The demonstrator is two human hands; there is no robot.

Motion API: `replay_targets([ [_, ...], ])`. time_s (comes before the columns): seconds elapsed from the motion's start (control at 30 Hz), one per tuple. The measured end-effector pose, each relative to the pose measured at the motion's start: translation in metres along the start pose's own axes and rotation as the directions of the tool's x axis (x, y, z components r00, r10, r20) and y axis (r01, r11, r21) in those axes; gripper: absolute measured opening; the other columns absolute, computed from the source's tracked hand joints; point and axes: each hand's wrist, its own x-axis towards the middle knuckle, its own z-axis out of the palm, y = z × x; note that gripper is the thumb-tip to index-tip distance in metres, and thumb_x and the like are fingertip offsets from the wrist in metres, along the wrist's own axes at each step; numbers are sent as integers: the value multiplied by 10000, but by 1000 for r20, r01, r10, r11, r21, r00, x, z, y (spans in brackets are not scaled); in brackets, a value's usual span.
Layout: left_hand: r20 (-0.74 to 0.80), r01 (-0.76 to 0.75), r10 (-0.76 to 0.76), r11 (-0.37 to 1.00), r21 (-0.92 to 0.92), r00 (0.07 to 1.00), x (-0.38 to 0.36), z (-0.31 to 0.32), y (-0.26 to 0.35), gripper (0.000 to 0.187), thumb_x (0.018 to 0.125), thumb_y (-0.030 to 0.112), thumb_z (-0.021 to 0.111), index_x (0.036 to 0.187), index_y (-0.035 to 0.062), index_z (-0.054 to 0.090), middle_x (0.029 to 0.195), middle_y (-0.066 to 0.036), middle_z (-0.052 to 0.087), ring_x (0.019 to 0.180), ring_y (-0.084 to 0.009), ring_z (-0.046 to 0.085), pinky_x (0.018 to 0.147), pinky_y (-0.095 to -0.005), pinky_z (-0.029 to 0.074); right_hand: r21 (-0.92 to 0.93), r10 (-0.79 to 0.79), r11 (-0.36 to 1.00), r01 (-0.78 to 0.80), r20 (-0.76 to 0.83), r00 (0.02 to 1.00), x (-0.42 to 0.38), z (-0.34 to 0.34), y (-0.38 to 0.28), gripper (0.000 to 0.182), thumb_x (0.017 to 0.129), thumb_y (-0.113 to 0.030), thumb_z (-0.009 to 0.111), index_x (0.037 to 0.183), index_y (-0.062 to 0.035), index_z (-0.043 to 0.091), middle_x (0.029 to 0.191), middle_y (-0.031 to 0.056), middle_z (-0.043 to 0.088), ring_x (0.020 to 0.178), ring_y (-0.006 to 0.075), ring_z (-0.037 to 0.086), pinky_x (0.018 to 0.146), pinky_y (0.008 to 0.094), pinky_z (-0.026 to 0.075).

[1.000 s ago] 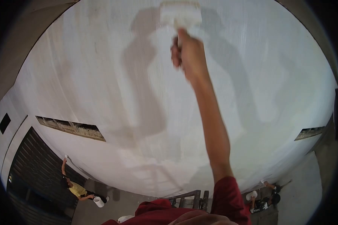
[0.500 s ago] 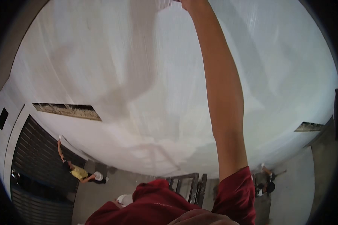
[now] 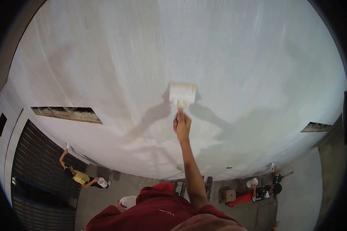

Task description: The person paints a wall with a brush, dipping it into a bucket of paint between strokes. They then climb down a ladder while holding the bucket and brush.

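Observation:
My right hand [image 3: 182, 125] is closed around the handle of a wide paintbrush [image 3: 182, 93], its bristles pointing up. The brush is at the pale wall [image 3: 142, 65], which shows wet-looking vertical streaks. Low in the view, my left hand [image 3: 120, 207] is mostly hidden by my red shirt; the part that shows grips the side of a white bucket [image 3: 128, 201]. What the bucket contains cannot be made out.
A person in yellow [image 3: 81, 177] with a bucket works at the lower left, near a dark slatted gate [image 3: 38, 161]. Another person [image 3: 263, 193] reaches to the wall at the lower right. Dark framework [image 3: 208, 186] stands below me. Recessed openings [image 3: 67, 114] break the wall.
My right hand has come down from the top edge of the view to mid-wall, bringing the brush into full sight. The arm is now bent lower. The person at right shows more fully, holding a bucket.

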Motion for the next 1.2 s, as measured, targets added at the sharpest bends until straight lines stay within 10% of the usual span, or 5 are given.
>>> replay_targets([
  [0.37,18,4,-5,1000,18,1000,7,11,4,218,853,357,566,813,164,472,623,1,382,522,-161,353,517,-341,365,-298,556,694,-656,-358,750,-169,-95,243,472,949,-398,492,640,-46,553,488,29,489,354,147,472,340,292,353],
  [0.47,19,26,-26,1000,9,999,9,11,-3,220,853,359,568,817,165,473,624,1,382,524,-162,353,519,-341,365,-633,272,716,-295,-136,952,-148,-106,253,487,947,-397,492,661,-13,580,509,65,531,415,193,534,421,341,423],
  [0.57,27,36,-36,999,1,999,15,10,-9,221,853,362,569,820,165,475,626,1,382,525,-162,354,521,-341,366,-747,271,655,-112,94,958,-107,-59,73,443,927,-360,493,774,33,629,730,277,603,758,454,614,681,489,456],
  [0.83,53,29,-29,1000,3,998,34,10,-26,224,852,368,573,830,166,479,629,2,382,531,-162,355,525,-340,366,-899,183,28,437,434,882,-22,-2,-175,266,801,-193,671,1044,-98,720,873,163,692,913,322,644,848,422,485],
  [1.2,65,23,-25,999,32,998,31,27,-16,230,851,377,578,842,167,485,634,2,382,538,-163,357,531,-339,366,-735,452,-337,588,422,786,143,133,-399,103,707,-86,672,657,-8,628,558,96,571,477,201,571,430,374,462],
])
